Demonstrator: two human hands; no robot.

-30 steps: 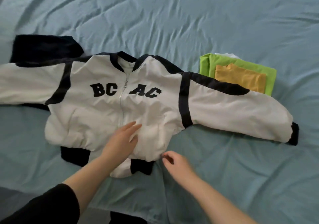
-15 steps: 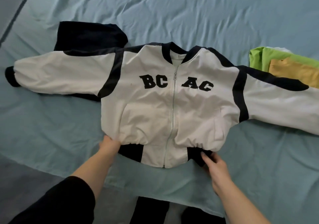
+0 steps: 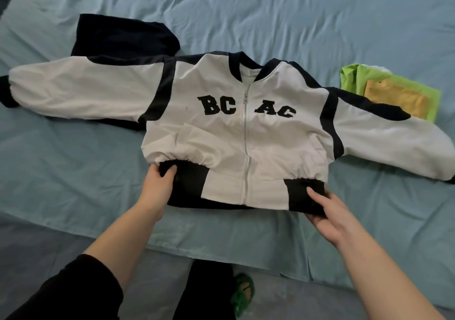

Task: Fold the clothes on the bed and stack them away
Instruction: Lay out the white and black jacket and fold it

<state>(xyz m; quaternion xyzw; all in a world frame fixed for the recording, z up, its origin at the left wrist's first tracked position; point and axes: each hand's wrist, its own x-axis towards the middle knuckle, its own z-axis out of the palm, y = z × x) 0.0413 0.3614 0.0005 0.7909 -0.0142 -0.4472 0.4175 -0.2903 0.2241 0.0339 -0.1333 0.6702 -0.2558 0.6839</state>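
Blue bedsheet (image 3: 295,11) bears the jacket (image 3: 221,134); left hand (image 3: 157,189) and right hand (image 3: 330,216) apparently pinch its hem (image 3: 192,189); uneven tugging could skew it.

The bed (image 3: 270,11) has a wrinkly light-blue sheet. The white-and-navy jacket (image 3: 221,137) is spread flat on it, hem right at the left fingers (image 3: 157,171) and right fingers (image 3: 317,194). 2 more pieces lie further out: a dark garment (image 3: 123,36) beyond the left fingers and a folded green piece (image 3: 349,78) beyond the right fingers.
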